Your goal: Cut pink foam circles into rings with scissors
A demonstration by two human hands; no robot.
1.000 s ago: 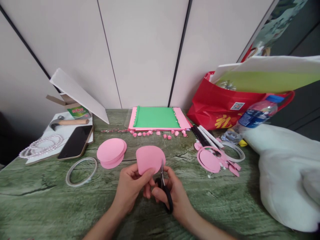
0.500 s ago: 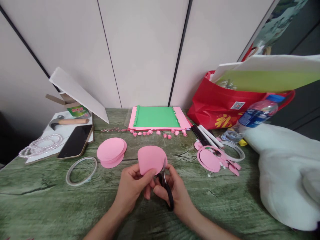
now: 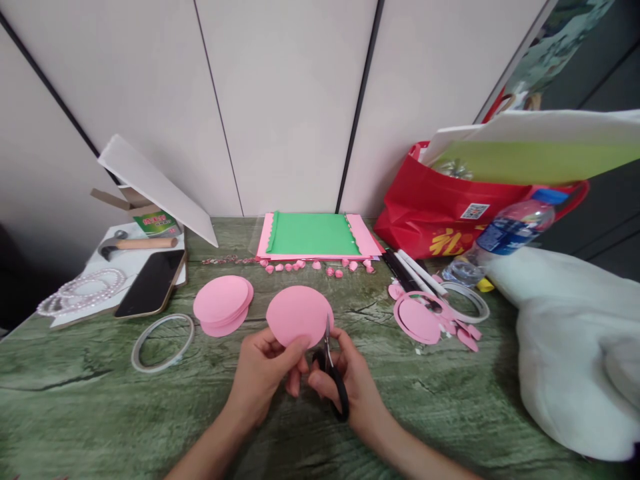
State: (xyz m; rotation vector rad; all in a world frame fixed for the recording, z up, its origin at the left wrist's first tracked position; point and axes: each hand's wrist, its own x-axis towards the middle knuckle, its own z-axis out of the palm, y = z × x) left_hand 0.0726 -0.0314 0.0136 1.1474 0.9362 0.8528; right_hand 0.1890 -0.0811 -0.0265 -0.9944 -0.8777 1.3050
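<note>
My left hand [image 3: 267, 367] pinches the lower edge of a round pink paper disc [image 3: 298, 313] between thumb and fingers. In my right hand [image 3: 353, 377] is a pair of scissors [image 3: 338, 390] with black handles, its blades pointing up at the disc's right edge. Whether the blades are fully closed I cannot tell. Left of the disc lies a stack of pink paper circles [image 3: 221, 300]. Over on the right, a pink paper ring and scraps [image 3: 420, 320] are scattered on the table.
A green sheet [image 3: 315, 233] lies on pink paper at the back, behind small pink rolled buds [image 3: 317, 265]. Tape rolls [image 3: 163, 368], a phone [image 3: 153, 283] and a hammer [image 3: 145, 244] sit left. Right stand pens [image 3: 417, 270], a red bag [image 3: 430, 213], a bottle [image 3: 520, 223] and a white bulky object [image 3: 565, 360].
The pink disc now lies flatter to view and shows rounder and wider, reaching further left and up. Both hands and the scissors stay almost in place.
</note>
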